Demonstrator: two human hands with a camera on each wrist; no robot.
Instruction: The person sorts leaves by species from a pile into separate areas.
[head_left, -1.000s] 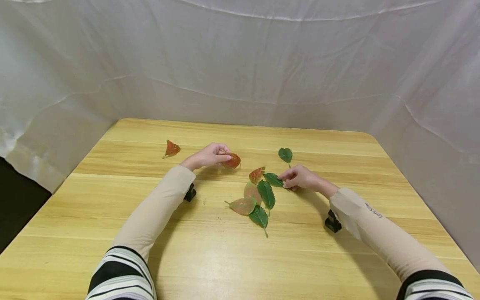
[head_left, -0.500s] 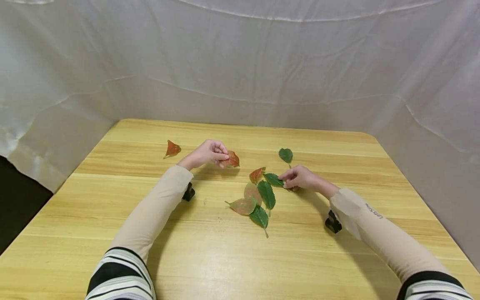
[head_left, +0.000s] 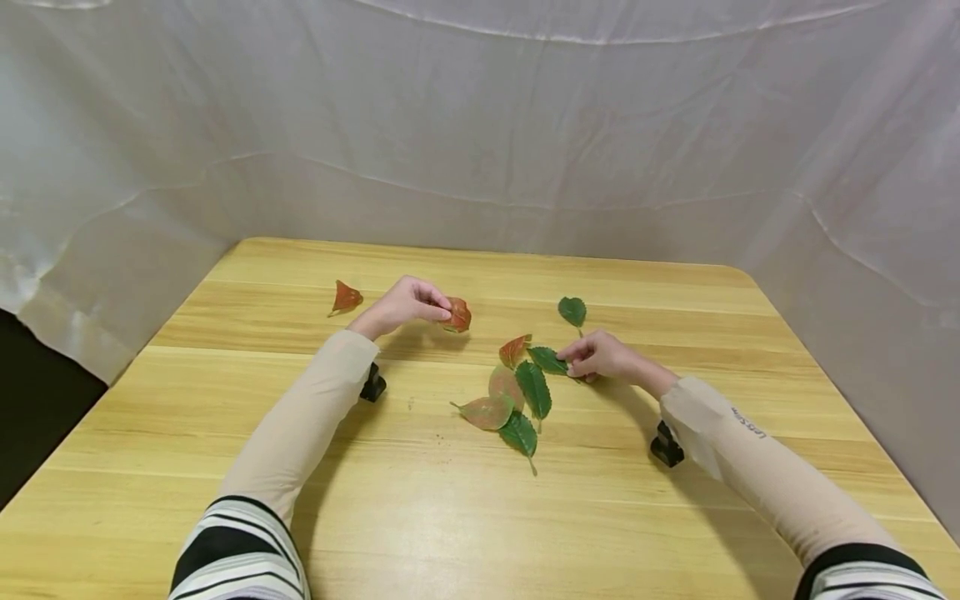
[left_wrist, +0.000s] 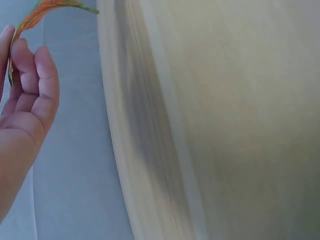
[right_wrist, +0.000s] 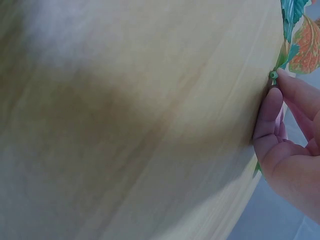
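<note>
Fingers of the left hand (head_left: 401,303) pinch a red leaf (head_left: 458,315) above the table (head_left: 225,400) toward its far edge; the right hand (head_left: 600,356) pinches a green leaf (head_left: 547,359) beside the central leaf cluster (head_left: 510,400).

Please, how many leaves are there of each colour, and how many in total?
Green leaves: 4
Red-orange leaves: 3
Mixed green and red leaves: 2
Total: 9 leaves
</note>
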